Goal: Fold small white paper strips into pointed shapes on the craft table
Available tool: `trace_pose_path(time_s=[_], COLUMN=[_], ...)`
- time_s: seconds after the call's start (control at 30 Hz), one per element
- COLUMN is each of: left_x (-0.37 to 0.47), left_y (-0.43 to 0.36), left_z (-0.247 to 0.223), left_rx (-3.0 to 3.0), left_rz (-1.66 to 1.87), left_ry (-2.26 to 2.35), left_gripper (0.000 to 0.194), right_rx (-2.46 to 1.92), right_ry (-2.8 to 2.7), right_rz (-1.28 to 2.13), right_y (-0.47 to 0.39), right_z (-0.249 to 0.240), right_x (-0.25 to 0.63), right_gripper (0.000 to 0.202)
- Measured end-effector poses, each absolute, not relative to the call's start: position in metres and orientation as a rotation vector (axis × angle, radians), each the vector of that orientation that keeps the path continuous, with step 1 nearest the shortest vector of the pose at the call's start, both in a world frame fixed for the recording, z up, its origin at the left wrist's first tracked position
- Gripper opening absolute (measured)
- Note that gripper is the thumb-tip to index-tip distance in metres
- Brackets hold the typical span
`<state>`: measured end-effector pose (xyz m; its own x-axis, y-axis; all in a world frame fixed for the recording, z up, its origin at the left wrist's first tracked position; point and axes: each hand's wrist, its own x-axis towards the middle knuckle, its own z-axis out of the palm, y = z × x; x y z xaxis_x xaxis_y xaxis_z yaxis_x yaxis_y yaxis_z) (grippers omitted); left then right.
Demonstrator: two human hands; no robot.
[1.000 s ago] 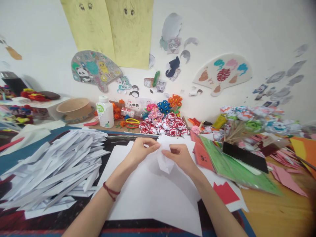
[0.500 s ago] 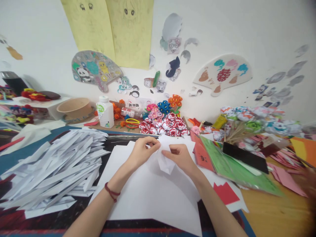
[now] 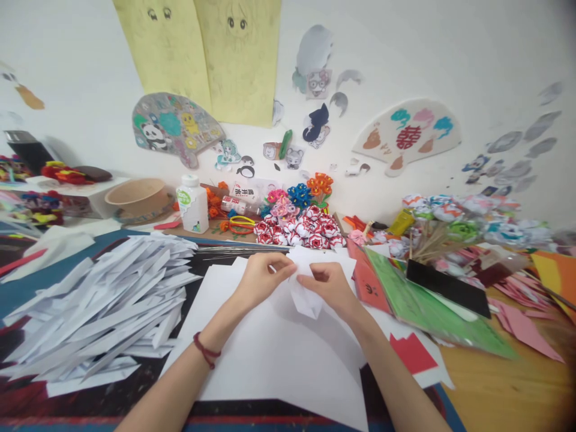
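Observation:
A folded piece of white paper (image 3: 306, 301) is held up between both hands, over large white sheets (image 3: 270, 354) spread on the table. My left hand (image 3: 265, 277) pinches its left side with thumb and forefinger. My right hand (image 3: 332, 285) grips it from the right, the thumb lying across its front. The two thumbs nearly meet at the paper's middle. Fingers behind the paper are partly hidden. To the left lies a big heap of folded white paper strips (image 3: 117, 300).
Red-and-white paper flowers (image 3: 310, 229) and a white bottle (image 3: 192, 204) stand at the back by the wall. On the right are a green packet (image 3: 432, 306), a black flat object (image 3: 447, 288), a red paper piece (image 3: 413, 353) and pink paper strips (image 3: 526, 330).
My left hand has shifted very slightly, its fingertips moving a little right and down on the folded paper. The right hand keeps almost the same grip.

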<state>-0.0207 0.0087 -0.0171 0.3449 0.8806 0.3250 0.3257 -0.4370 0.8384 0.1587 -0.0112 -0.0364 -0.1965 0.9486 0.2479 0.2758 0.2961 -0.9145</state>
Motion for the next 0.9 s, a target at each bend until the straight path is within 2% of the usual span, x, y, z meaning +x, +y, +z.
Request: trace_pose_path(time_s=[0.3, 0.53, 0.9], left_x=[-0.0205, -0.0174, -0.0144], left_y=[0.0061, 0.0027, 0.0024], left_z=[-0.018, -0.0179, -0.0171], left_rx=[1.85, 1.902, 1.907], left_rz=[1.06, 1.043, 1.052], left_ry=[1.072, 1.057, 1.011], left_gripper=[0.017, 0.014, 0.012], right_rx=[-1.141, -1.078, -1.028], right_ry=[-1.66, -1.643, -1.519], right_rz=[0.977, 1.203, 1.187], right_y=[-0.0111, -0.0092, -0.0127], right_z=[-0.039, -0.0412, -0.0345], right_x=[0.1578, 0.1579, 0.1532], right_gripper=[0.046, 0.038, 0.032])
